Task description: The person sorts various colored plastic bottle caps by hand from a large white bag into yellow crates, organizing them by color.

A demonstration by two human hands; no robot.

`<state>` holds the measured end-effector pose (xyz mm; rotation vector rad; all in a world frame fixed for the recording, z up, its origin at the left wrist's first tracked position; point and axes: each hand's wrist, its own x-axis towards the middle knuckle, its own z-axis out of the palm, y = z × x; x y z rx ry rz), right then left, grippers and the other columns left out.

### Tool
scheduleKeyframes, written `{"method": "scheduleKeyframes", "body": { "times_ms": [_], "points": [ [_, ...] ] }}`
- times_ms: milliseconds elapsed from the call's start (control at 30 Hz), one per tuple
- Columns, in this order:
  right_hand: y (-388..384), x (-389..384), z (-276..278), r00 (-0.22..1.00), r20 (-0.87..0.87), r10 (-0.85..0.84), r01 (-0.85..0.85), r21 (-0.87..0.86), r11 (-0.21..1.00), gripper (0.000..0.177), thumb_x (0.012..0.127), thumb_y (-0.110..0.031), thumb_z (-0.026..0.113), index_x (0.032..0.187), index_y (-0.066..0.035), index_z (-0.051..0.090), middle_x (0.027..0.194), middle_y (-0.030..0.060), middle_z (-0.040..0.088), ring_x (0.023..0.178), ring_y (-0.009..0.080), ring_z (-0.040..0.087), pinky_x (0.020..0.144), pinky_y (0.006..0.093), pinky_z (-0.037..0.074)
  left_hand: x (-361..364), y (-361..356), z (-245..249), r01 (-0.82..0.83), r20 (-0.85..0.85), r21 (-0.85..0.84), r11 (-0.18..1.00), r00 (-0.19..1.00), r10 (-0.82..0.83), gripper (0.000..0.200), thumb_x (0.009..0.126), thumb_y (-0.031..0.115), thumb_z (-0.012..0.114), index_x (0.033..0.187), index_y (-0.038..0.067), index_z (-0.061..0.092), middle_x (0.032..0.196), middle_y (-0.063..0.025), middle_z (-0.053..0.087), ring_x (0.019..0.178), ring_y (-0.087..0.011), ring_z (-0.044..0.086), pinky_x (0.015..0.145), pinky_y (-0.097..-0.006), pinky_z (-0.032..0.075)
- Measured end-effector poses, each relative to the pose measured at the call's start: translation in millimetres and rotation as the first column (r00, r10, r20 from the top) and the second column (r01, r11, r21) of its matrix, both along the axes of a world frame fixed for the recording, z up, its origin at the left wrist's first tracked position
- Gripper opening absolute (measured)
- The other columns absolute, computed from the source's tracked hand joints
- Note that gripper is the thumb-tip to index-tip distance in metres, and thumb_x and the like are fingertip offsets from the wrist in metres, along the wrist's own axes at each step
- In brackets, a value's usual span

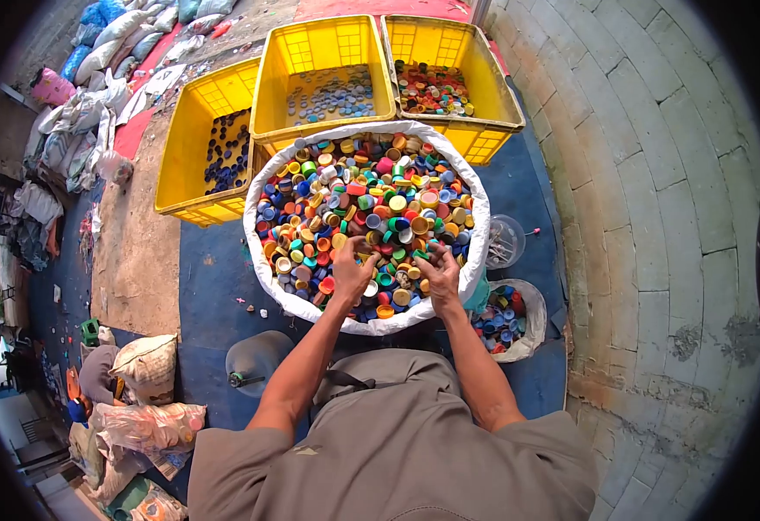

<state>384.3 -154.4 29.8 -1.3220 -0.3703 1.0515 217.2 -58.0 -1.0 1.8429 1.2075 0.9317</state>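
Observation:
A big white sack (pixel 263 260) brimming with mixed-colour bottle caps (pixel 371 195) stands right in front of me. My left hand (pixel 351 271) rests palm down on the caps near the sack's front edge, fingers curled into the pile. My right hand (pixel 438 271) lies beside it on the caps, fingers bent over a few of them. Whether either hand holds caps is hidden by the fingers. Behind the sack stand three yellow crates: the left crate (pixel 191 130) holds dark blue caps, the middle crate (pixel 310 43) grey-blue caps, the right crate (pixel 484 69) red and mixed caps.
A small white bag (pixel 532 334) of mixed caps sits to the right of the sack, with a clear plastic tub (pixel 503 241) behind it. A large bottle (pixel 254 360) lies at my left knee. Filled sacks (pixel 141 369) pile up on the left. A brick wall (pixel 658 217) runs along the right.

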Motion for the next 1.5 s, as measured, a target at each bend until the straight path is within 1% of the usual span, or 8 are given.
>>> {"method": "scheduleKeyframes", "body": {
  "times_ms": [133,467,667,800,933,1033,1133,1500],
  "points": [
    [-35.6,9.1,8.1,0.833,-0.544,0.099,0.006,0.187,0.982,0.039,0.078,-0.006,0.050,0.116,-0.001,0.053,0.102,0.0114,0.060,0.089,0.0200,0.061,0.082,0.0339,0.052,31.8,27.2,9.6,0.122,-0.254,0.151,0.981,0.964,-0.081,0.061,0.067,0.013,0.078,0.122,0.010,0.051,0.102,-0.0063,0.064,0.090,-0.0272,0.052,0.082,-0.0396,0.041],
    [-69.3,7.3,-13.7,0.742,-0.670,-0.004,0.110,0.115,0.987,0.034,0.075,-0.011,0.050,0.107,0.000,0.054,0.099,0.0133,0.058,0.089,0.0247,0.058,0.079,0.0373,0.050,65.4,53.9,-3.3,0.343,-0.519,0.186,0.921,0.830,-0.205,0.060,0.067,0.011,0.077,0.121,0.008,0.052,0.102,-0.0086,0.065,0.098,-0.0275,0.052,0.084,-0.0394,0.036],
    [-71.8,4.3,-11.7,0.748,-0.663,-0.024,0.095,0.071,0.993,0.027,0.081,-0.015,0.053,0.105,-0.001,0.055,0.091,0.0097,0.058,0.082,0.0217,0.057,0.075,0.0359,0.051,72.3,64.4,-1.2,0.228,-0.368,0.157,0.961,0.916,-0.158,0.054,0.071,0.022,0.076,0.116,0.003,0.054,0.093,-0.0130,0.065,0.091,-0.0277,0.057,0.080,-0.0398,0.043],
    [-57.9,5.3,-12.9,0.870,-0.492,-0.028,-0.015,-0.083,0.996,0.022,0.085,-0.019,0.061,0.101,-0.004,0.056,0.076,0.0020,0.055,0.065,0.0123,0.054,0.061,0.0281,0.047,78.4,65.6,44.3,-0.043,0.035,-0.399,0.916,0.997,0.062,0.054,0.075,0.031,0.077,0.112,-0.001,0.055,0.089,-0.0092,0.064,0.080,-0.0207,0.064,0.071,-0.0349,0.050],
    [-34.7,2.9,-23.0,0.980,0.077,0.184,-0.159,-0.253,0.954,0.022,0.081,-0.018,0.071,0.093,-0.003,0.061,0.070,0.0002,0.057,0.059,0.0064,0.050,0.054,0.0226,0.042,54.3,69.0,55.9,0.392,0.592,-0.783,0.482,0.708,0.386,0.035,0.081,0.016,0.071,0.108,0.003,0.054,0.098,-0.0075,0.061,0.083,-0.0181,0.062,0.070,-0.0285,0.052],
    [-17.4,1.8,-23.0,0.766,0.579,0.278,-0.134,-0.279,0.951,0.029,0.076,-0.016,0.073,0.095,0.003,0.062,0.077,0.0063,0.065,0.071,0.0148,0.062,0.068,0.0283,0.051,27.4,54.5,55.7,0.450,0.655,-0.749,0.486,0.613,0.441,0.034,0.080,0.018,0.070,0.109,0.005,0.057,0.100,-0.0054,0.059,0.086,-0.0168,0.059,0.073,-0.0294,0.053],
    [-0.9,0.8,-23.6,0.565,0.757,0.327,-0.164,-0.286,0.944,0.032,0.076,-0.015,0.073,0.100,0.000,0.060,0.087,0.0124,0.069,0.080,0.0244,0.068,0.072,0.0342,0.053,-5.6,34.7,46.7,0.537,0.685,-0.728,0.426,0.537,0.492,0.032,0.083,0.008,0.058,0.114,0.005,0.053,0.100,-0.0079,0.059,0.084,-0.0163,0.059,0.074,-0.0288,0.051],
    [35.7,-18.9,-23.5,0.257,0.812,0.524,-0.076,-0.524,0.849,0.062,0.076,-0.026,0.073,0.125,-0.006,0.041,0.094,0.0234,0.066,0.082,0.0432,0.064,0.070,0.0510,0.051,-65.0,-34.3,21.5,0.372,0.481,-0.869,0.325,0.484,0.731,0.014,0.084,0.024,0.066,0.086,0.012,0.058,0.073,0.0003,0.060,0.067,-0.0147,0.060,0.060,-0.0308,0.050]
  ]
}}
